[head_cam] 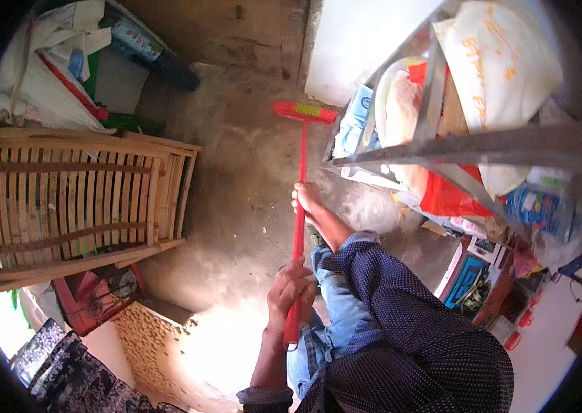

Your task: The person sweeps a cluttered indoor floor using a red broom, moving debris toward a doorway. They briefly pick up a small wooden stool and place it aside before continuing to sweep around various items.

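Note:
A red broom handle (299, 232) runs lengthwise in front of me, with both hands closed round it. My left hand (291, 291) grips the handle near its lower end, close to my body. Farther up, about midway along the handle, my right hand (307, 199) holds it too. At the far end the broom head (305, 112), red with a yellow-green middle, lies against the concrete floor (229, 170) beside the foot of a metal rack (399, 152). The bristles are hard to make out.
On the left stands a slatted wooden frame (69, 201), with white sacks (38, 72) behind it and a red crate (97, 297) below. Bags and bottles fill the rack on the right. An open box (471, 279) lies near my right side.

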A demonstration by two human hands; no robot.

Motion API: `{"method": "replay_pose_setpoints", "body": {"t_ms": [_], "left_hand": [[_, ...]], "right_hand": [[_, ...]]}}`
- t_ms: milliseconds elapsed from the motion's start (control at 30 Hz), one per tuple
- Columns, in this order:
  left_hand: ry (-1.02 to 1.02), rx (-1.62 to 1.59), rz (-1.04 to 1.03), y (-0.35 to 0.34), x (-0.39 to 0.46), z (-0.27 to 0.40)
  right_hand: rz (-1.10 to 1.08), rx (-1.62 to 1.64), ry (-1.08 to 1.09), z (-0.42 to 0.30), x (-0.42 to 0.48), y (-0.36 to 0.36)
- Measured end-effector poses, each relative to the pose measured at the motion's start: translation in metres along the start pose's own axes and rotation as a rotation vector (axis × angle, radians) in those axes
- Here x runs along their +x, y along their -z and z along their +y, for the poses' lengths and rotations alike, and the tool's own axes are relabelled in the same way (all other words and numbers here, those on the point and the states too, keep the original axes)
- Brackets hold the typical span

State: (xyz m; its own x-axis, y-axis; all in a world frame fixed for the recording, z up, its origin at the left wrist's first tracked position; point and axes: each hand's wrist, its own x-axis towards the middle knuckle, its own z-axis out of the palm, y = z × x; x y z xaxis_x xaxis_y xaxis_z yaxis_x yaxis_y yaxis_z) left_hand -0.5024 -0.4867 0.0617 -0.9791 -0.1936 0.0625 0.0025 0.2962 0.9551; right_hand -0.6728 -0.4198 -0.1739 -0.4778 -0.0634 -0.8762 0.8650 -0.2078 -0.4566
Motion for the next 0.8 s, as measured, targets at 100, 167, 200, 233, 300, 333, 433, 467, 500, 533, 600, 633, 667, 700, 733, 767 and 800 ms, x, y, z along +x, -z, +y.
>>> {"method": "replay_pose_setpoints", "body": {"t_ms": [100,167,200,233,300,333,433,467,500,533,600,633,667,700,733,767,800], "left_hand": [[-0.052,0.038,0.093,0.021,-0.002,0.022],[-0.092,-0.024,0.156,0.035,0.004,0.050],[-0.082,-0.015,0.156,0.042,0.003,0.065],[-0.068,-0.005,0.151,0.050,-0.003,0.083],[0.022,0.007,0.132,0.060,-0.009,0.122],[-0.043,-0.022,0.246,0.056,-0.014,0.131],[-0.097,-0.033,0.247,0.071,0.004,0.171],[-0.121,-0.049,0.276,0.073,0.001,0.178],[-0.157,-0.078,0.289,0.075,-0.001,0.179],[-0.191,-0.108,0.301,0.077,-0.003,0.179],[0.106,0.089,0.341,0.072,-0.053,0.165],[0.045,0.079,0.289,0.081,-0.041,0.171],[-0.012,0.064,0.233,0.089,-0.030,0.176],[0.017,-0.014,0.422,0.077,-0.039,0.169],[0.031,0.021,0.516,0.071,-0.042,0.161],[0.036,0.021,0.594,0.067,-0.040,0.146],[0.066,-0.016,0.642,0.063,-0.043,0.137]], "right_hand": [[-0.073,-0.031,-0.136,0.022,-0.036,-0.019],[-0.105,-0.084,-0.232,0.038,-0.075,-0.028],[-0.154,-0.098,-0.306,0.042,-0.099,-0.032],[-0.201,-0.111,-0.386,0.049,-0.124,-0.034],[-0.237,0.021,-0.478,0.076,-0.159,-0.033],[-0.279,0.020,-0.504,0.090,-0.169,-0.031],[-0.277,-0.106,-0.505,0.098,-0.201,-0.034],[-0.274,-0.099,-0.526,0.089,-0.215,-0.039],[-0.259,-0.078,-0.533,0.080,-0.221,-0.044],[-0.261,-0.073,-0.522,0.069,-0.226,-0.047],[-0.299,-0.187,-0.443,0.054,-0.235,-0.055],[-0.297,-0.244,-0.389,0.053,-0.225,-0.060],[-0.290,-0.301,-0.338,0.053,-0.216,-0.064],[-0.278,-0.282,-0.298,0.047,-0.205,-0.073],[-0.269,-0.270,-0.258,0.043,-0.195,-0.081],[-0.233,-0.251,-0.197,0.036,-0.176,-0.084],[-0.246,-0.248,-0.164,0.031,-0.157,-0.085]]}}
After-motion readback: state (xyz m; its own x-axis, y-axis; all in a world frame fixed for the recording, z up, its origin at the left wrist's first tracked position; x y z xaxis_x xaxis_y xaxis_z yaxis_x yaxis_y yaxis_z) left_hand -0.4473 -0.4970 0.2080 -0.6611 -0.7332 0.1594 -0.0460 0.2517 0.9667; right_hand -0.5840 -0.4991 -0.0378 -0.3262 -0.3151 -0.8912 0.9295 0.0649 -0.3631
